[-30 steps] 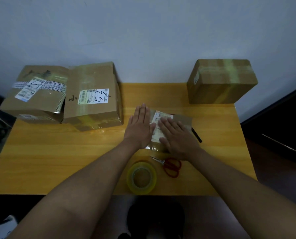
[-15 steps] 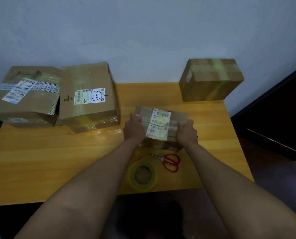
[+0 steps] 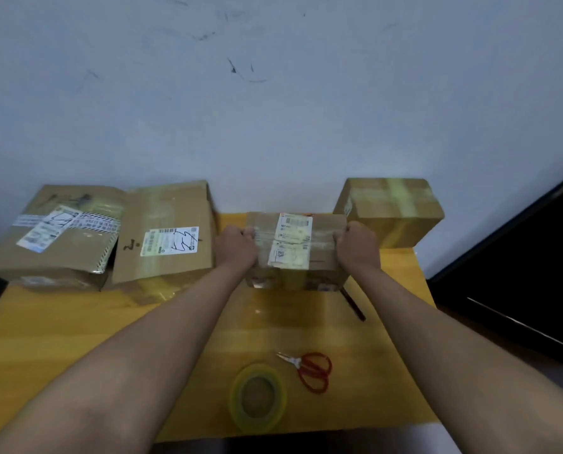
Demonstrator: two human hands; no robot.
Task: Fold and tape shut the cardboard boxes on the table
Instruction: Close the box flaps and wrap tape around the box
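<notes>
A small taped cardboard box (image 3: 322, 260) with a white shipping label on top is lifted over the far middle of the table. My left hand (image 3: 236, 249) grips its left end and my right hand (image 3: 357, 245) grips its right end, fingers curled round the edges. A yellowish roll of clear tape (image 3: 258, 395) lies flat near the front edge. Red-handled scissors (image 3: 309, 370) lie just right of the roll.
Two larger labelled boxes (image 3: 54, 237) (image 3: 165, 237) crowd the table's back left. Another taped box (image 3: 390, 209) stands at the back right against the wall. A dark pen-like stick (image 3: 352, 303) lies under the held box. The wooden table (image 3: 77, 339) ends right beside a dark cabinet (image 3: 519, 273).
My hands went from pressing flat on the small box to gripping its ends, then lifted it and carried it away from me toward the wall.
</notes>
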